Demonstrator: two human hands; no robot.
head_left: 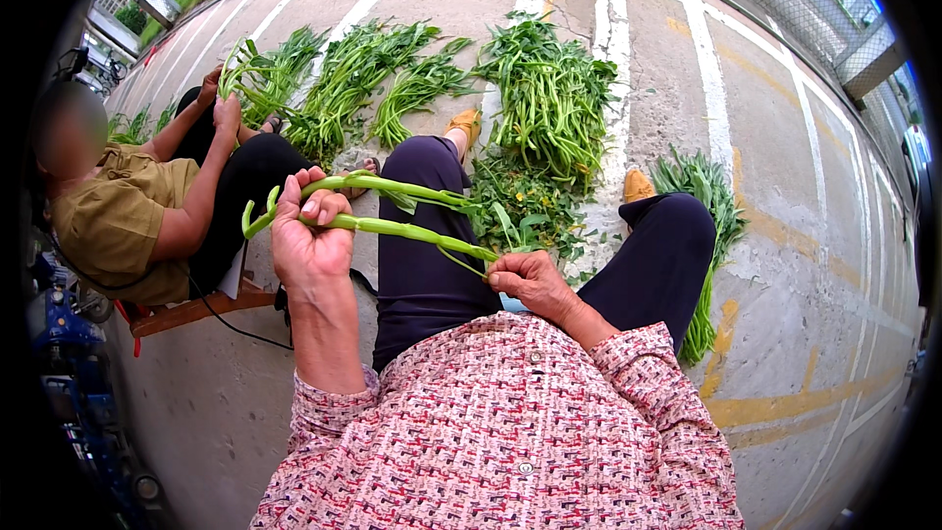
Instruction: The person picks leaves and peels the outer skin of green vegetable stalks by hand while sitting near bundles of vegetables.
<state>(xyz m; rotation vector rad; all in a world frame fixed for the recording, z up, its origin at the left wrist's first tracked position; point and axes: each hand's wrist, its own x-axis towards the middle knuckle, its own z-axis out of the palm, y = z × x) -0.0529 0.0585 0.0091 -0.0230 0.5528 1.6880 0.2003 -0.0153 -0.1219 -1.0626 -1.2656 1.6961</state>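
Note:
Over my lap, my left hand (pixel 312 226) is closed around several thick green water spinach stems (pixel 397 228). Their cut ends stick out to the left of the fist. One stem slopes down to the right, where my right hand (pixel 535 285) pinches its far end between thumb and fingers. A second stem above it runs right and ends free, with a small leaf hanging from it. Beyond my knees lies a large pile of leafy water spinach (pixel 549 98). Loose torn leaves (pixel 530 206) are heaped on the ground between my feet.
At the left a co-worker (pixel 128 206) sits on a low wooden seat (pixel 206 314), holding green stems (pixel 240 74) in both hands. More bunches of greens (pixel 358 79) lie ahead on the concrete. Another bunch (pixel 702 206) rests by my right leg. A blue vehicle (pixel 74 363) stands at far left.

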